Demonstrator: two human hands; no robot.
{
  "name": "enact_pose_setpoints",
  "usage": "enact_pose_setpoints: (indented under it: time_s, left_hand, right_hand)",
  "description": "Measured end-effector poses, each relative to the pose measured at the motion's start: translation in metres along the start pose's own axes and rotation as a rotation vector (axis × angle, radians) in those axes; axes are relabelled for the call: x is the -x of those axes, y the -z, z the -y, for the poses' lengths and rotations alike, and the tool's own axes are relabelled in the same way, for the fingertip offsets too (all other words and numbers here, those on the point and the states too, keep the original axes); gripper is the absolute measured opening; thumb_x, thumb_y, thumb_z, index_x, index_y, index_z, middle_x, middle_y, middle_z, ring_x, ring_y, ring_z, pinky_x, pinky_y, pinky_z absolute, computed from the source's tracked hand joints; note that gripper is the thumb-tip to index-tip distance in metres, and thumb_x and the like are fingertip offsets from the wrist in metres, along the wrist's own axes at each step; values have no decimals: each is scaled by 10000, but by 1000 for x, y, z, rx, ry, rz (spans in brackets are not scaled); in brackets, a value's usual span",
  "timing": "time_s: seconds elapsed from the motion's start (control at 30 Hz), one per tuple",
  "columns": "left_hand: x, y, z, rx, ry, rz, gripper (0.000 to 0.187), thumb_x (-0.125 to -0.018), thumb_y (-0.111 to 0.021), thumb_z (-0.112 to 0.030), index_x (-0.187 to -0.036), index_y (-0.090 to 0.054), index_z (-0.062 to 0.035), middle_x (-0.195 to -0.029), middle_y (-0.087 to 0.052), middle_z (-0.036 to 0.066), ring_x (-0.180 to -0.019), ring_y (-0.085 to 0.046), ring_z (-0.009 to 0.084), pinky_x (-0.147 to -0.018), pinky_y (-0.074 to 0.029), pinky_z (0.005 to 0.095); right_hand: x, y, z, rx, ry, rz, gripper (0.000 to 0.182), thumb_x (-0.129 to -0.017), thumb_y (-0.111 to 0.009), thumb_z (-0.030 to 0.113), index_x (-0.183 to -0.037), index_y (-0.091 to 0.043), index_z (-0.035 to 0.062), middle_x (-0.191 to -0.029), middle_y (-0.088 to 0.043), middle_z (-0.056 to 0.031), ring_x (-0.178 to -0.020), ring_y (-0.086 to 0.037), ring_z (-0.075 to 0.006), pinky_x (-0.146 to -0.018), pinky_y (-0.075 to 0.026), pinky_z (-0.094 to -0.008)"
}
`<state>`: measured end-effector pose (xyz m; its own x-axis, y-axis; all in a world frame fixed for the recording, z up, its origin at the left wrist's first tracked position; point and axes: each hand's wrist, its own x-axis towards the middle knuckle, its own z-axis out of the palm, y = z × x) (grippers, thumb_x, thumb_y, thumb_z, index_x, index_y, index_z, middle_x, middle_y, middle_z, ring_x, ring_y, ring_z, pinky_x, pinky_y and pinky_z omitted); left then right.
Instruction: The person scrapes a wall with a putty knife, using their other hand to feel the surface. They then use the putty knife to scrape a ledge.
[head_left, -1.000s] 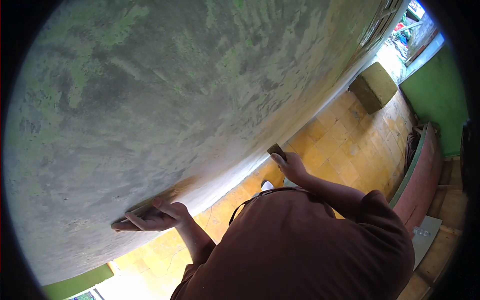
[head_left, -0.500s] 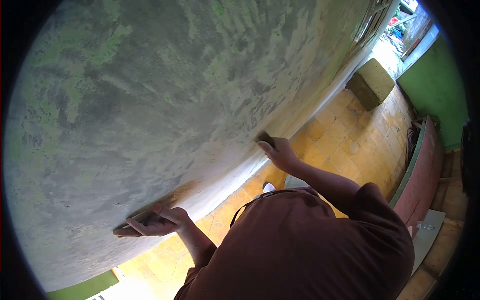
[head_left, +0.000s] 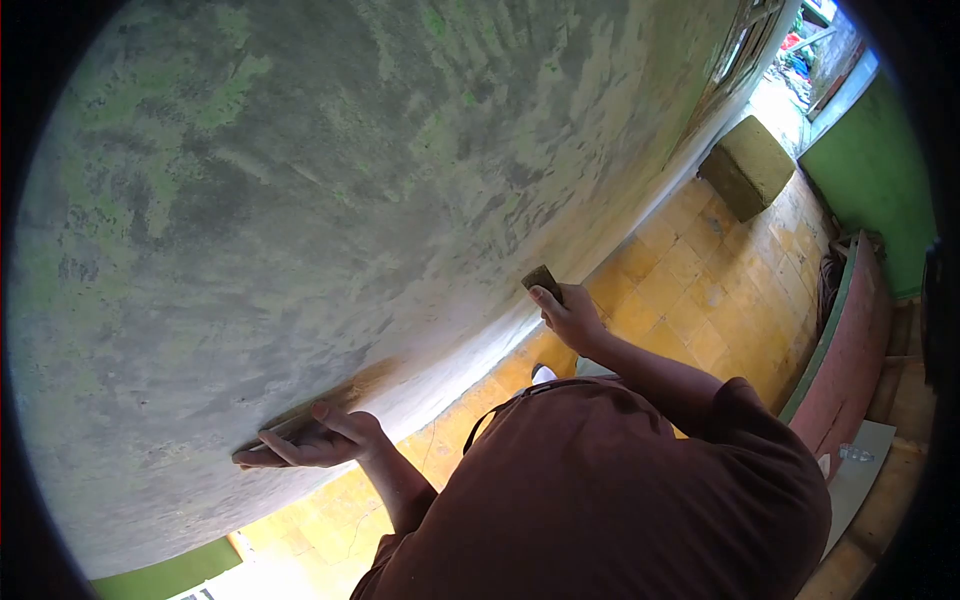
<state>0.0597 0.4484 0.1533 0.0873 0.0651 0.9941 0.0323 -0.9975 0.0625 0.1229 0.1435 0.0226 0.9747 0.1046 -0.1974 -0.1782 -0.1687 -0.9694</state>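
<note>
My right hand point(head_left: 570, 315) is closed round a small dark brown block point(head_left: 541, 281), thumb along its near side. The block's flat end points at the lower part of a grey plastered wall point(head_left: 330, 200), which shows patches of green and pale streaks. Lower left, my left hand point(head_left: 320, 438) is palm up with its fingers stretched along a thin, flat brown board point(head_left: 300, 415). Its thumb rests at the board's near edge, and the board lies close along the wall's surface.
Yellow floor tiles point(head_left: 665, 300) run along the wall's foot. A brownish-yellow block-shaped seat point(head_left: 748, 168) stands near the bright doorway. To the right are a long reddish panel point(head_left: 845, 350) with a green edge and a green wall point(head_left: 870, 165).
My right hand and its block have shifted slightly right and down, and the block has turned to show more of its face. My left hand has hardly moved.
</note>
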Motion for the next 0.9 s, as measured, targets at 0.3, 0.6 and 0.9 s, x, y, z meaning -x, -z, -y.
enact_pose_setpoints:
  time_s: [0.3, 0.6, 0.9]
  left_hand:
    - [-1, 0, 0, -30, -32, 7, 603, -911, -539, -381, -1387, -374, -49, -1519, -191, 226, -1433, -87, 387, -1129, -90, 593]
    - [-3, 23, 1, 22, -24, 98, 623, -904, -549, -396, -1365, -372, -16, -1489, -242, 238, -1407, -180, 400, -1130, -115, 590]
    - [56, 39, -125, 882, 744, 1118, 768, -706, -786, -65, -1366, -397, -18, -1201, -552, 143, -1083, -564, 237, -915, -443, 346]
  right_hand:
    - [-9, -1, -9, 94, 17, -18, 481, -923, -578, 407, -675, -555, -5, -542, -513, -39, -502, -496, -129, -497, -401, -316]
    - [27, 2, -31, 33, -25, 182, 449, -935, -568, 385, -693, -570, 6, -561, -510, -24, -537, -480, -102, -517, -399, -297]
    - [37, 6, -7, 260, 125, 598, 314, -922, -599, 293, -1009, -485, 14, -802, -601, -154, -747, -584, -223, -661, -449, -387]
